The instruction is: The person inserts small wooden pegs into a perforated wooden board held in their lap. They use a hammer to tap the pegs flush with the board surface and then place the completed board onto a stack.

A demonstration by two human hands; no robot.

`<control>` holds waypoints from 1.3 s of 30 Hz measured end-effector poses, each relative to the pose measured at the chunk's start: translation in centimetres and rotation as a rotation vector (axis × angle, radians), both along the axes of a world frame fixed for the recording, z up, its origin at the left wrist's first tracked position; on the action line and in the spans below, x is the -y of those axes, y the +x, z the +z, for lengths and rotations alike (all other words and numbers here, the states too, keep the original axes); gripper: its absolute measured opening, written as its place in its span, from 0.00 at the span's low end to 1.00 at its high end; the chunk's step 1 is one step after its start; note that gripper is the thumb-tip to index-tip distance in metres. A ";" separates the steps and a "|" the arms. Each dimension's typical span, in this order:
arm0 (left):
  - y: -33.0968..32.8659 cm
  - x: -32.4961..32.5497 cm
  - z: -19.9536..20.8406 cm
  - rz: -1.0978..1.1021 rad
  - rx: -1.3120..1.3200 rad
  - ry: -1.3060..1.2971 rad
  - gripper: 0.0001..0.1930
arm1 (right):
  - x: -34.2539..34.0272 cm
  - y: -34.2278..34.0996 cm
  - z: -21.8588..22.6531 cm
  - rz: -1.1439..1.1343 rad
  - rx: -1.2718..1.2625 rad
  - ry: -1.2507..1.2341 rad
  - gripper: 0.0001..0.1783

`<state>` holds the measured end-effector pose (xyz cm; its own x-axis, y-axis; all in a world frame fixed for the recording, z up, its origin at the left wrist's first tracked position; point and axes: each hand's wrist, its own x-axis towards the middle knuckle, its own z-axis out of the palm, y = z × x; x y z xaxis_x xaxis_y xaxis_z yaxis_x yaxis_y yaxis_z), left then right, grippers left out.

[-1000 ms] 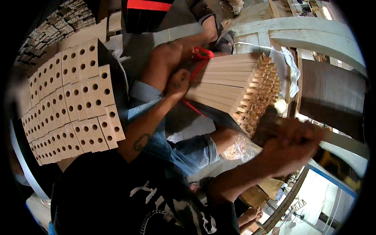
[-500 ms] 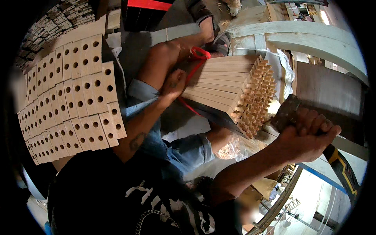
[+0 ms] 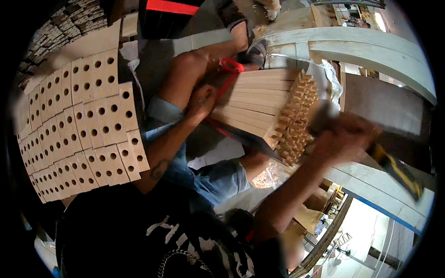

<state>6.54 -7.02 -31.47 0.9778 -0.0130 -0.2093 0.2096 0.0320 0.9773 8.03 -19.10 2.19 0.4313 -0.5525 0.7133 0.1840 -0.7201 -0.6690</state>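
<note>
A stack of long wooden blocks (image 3: pixel 255 95) lies across in front of me. Many short wooden dowels (image 3: pixel 296 118) stick out of its right end. My right hand (image 3: pixel 345 136), blurred by motion, grips a hammer (image 3: pixel 396 171) with a black-and-yellow handle. The hammer's smeared head is close to the upper dowels; I cannot tell whether it touches them. At the stack's left end, my left hand (image 3: pixel 202 101) is closed against a red strap (image 3: pixel 226 85). Whatever lies inside its fingers is hidden.
On the left rises a pile of wooden blocks (image 3: pixel 83 125) with paired round holes, with more drilled pieces (image 3: pixel 69 32) behind. A clear bag of dowels (image 3: pixel 266 178) sits below the stack. A pale wooden beam (image 3: pixel 361 39) crosses the far right, near a brown panel (image 3: pixel 384 102).
My right hand and the hammer have swung leftward, bringing the head nearer the dowels. My left hand stays at the stack's left end. The whole view has shifted slightly.
</note>
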 end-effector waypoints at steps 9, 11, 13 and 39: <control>-0.2 -0.2 -1.9 0.039 0.041 -0.084 0.12 | -2.5 1.4 2.3 0.185 0.069 0.381 0.23; -0.3 0.2 -1.4 0.029 0.078 -0.074 0.12 | -2.3 1.7 1.7 0.222 0.045 0.401 0.24; 0.1 0.1 -1.4 -0.013 0.002 -0.017 0.12 | -1.6 2.1 -2.2 0.201 -0.089 0.425 0.25; 0.0 0.2 -1.1 0.118 0.107 -0.081 0.07 | 2.2 2.3 7.5 0.626 -0.024 0.341 0.24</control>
